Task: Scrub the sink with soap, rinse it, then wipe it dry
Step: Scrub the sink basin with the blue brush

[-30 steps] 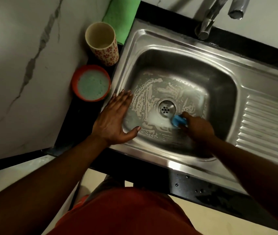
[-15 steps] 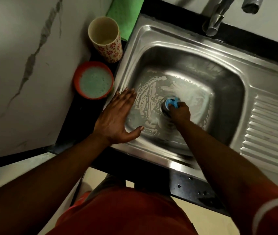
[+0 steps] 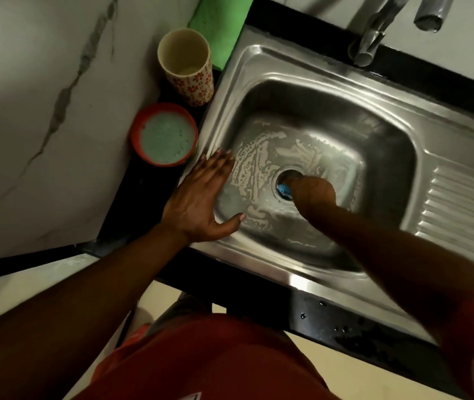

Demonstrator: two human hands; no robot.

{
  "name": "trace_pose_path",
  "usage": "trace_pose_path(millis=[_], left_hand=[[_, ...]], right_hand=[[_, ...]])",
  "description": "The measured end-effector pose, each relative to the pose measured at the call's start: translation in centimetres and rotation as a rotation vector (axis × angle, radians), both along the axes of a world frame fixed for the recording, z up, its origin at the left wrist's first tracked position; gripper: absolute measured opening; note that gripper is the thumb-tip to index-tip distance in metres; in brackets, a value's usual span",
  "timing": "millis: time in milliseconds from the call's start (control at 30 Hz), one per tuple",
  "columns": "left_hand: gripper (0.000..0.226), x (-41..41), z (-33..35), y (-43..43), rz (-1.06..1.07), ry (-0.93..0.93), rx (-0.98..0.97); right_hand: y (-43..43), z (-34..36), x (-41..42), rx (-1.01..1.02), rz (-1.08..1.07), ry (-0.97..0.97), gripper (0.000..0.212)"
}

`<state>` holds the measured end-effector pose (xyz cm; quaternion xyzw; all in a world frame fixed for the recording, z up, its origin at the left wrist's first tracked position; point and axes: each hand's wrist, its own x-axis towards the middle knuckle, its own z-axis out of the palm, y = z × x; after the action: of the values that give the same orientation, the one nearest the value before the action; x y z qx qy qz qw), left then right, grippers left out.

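At sudsy sink [image 3: 374, 145] | left hand [image 3: 201, 197] spread on rim [image 3: 215, 140] | right hand [image 3: 313, 192] grips blue scrubber [image 3: 284, 190] at drain [image 3: 283, 176] | marble wall [image 3: 42, 111]

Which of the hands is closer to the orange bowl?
Left. The left hand lies flat on the sink rim just beside the orange bowl; the right hand is farther off, at the drain, holding a blue scrubber.

There is one stainless steel sink [image 3: 259, 82], with one basin [image 3: 374, 157], one drain hole [image 3: 285, 176] and one ribbed drainboard [image 3: 466, 203]. There is one blue scrubber [image 3: 285, 190], one floral cup [image 3: 189, 70], one orange soap tub [image 3: 164, 140] and one green cloth [image 3: 218, 30]. Two hands show: one left hand [image 3: 198, 203] and one right hand [image 3: 313, 193]. Two chrome tap pieces [image 3: 370, 39] show at the top; I cannot tell whether they are one tap or two.
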<state>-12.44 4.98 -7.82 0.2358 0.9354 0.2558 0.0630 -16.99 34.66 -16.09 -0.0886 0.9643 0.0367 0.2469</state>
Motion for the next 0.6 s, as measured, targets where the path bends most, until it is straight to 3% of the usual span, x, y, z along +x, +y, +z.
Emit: trace_pose_path(millis=[133,233,300,367,467,533,600], left_hand=[[0.107,0.0,-0.1,0.0,0.005,0.002,0.004],[0.107,0.1,-0.1,0.0,0.008,0.000,0.015],[0.108,0.0,0.0,0.1,0.009,-0.005,0.011],[0.108,0.0,0.1,0.1,0.007,-0.008,0.014],[0.107,0.0,0.2,0.1,0.004,-0.013,0.018],[0.107,0.0,0.2,0.1,-0.002,-0.021,0.016],[0.107,0.0,0.3,0.1,-0.007,-0.023,0.008]], right_hand=[[0.1,-0.2,0.2,-0.479,-0.712,-0.148,0.047],[-2.5,0.0,1.4,-0.914,-1.299,-0.015,0.044],[-4.3,-0.4,2.0,-1.005,-1.447,0.120,0.044],[-4.2,-1.0,2.9,-0.802,-1.189,0.163,0.044],[-1.0,-0.8,2.2,-0.310,-0.499,0.026,0.045],[0.2,0.3,0.4,-0.185,-0.156,-0.055,0.047],[-0.2,1.2,-0.8,-0.088,0.130,-0.069,0.033]])
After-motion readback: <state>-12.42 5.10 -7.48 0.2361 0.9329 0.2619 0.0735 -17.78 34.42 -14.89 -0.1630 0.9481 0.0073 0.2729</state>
